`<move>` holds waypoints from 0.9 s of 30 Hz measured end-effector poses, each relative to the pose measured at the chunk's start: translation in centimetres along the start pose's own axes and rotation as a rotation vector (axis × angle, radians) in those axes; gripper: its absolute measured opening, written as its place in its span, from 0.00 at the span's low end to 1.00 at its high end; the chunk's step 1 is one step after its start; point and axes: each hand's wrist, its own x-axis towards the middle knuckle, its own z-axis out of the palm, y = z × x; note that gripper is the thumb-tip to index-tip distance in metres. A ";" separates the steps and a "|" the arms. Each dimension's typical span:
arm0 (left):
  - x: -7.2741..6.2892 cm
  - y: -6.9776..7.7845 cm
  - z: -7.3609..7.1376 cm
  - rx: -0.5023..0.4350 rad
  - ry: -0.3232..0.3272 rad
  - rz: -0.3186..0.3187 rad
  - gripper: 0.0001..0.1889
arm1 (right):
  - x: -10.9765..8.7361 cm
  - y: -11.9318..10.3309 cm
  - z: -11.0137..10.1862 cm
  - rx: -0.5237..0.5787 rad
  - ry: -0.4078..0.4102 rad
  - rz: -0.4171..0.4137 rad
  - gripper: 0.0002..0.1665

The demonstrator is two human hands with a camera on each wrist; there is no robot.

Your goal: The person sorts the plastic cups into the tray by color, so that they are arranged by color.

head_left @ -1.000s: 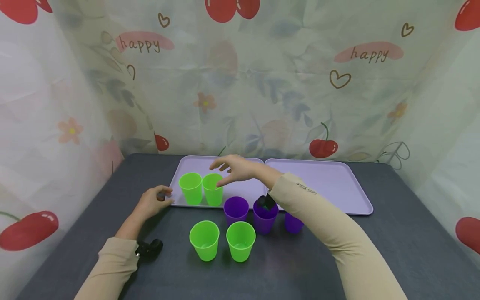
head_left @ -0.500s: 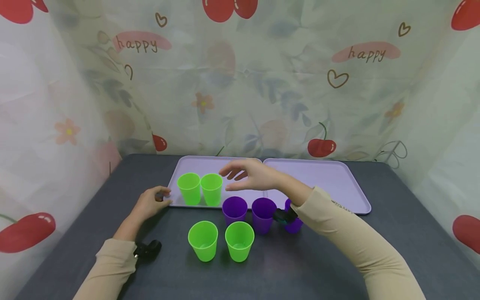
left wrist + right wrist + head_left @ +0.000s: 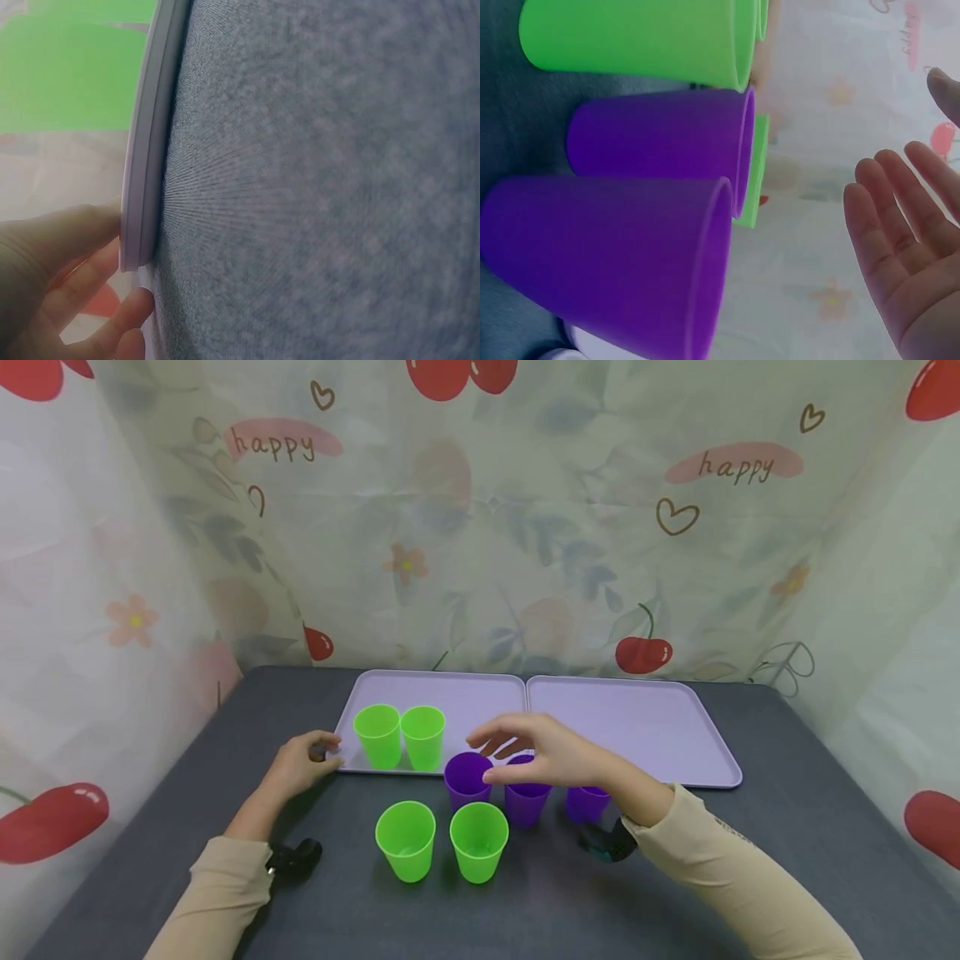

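In the head view my left hand is at the near left corner of the left lilac tray, thumb and fingers around that corner. The left wrist view shows the thumb against the tray's rim. Two green cups stand upright side by side on this tray. My right hand hovers over the row of purple cups, holding nothing, and partly covers the middle purple cup. The left purple cup and right purple cup stand beside it. The right wrist view shows extended fingers, apart from the cups.
Two more green cups, a left one and a right one, stand nearer on the dark tablecloth. A second lilac tray adjoins the first on the right. Printed curtains enclose the back and sides.
My right hand has moved right and nearer, from beside the green cup on the tray to above the purple cups. My left hand has stayed at the tray corner.
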 end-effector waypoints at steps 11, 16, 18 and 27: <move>0.0 -0.1 0.0 -0.001 -0.009 -0.007 0.18 | -2.4 0.4 1.9 0.016 0.039 -0.045 0.25; 0.0 -0.1 0.0 0.001 -0.007 -0.005 0.18 | -3.1 0.6 2.7 -0.004 0.041 -0.044 0.26; -0.1 -0.1 0.0 0.001 -0.007 -0.005 0.18 | -3.3 0.7 2.9 -0.009 0.042 -0.036 0.26; 0.0 -0.1 -0.1 -0.003 -0.001 0.020 0.17 | -3.8 0.8 4.1 -0.006 0.052 -0.003 0.29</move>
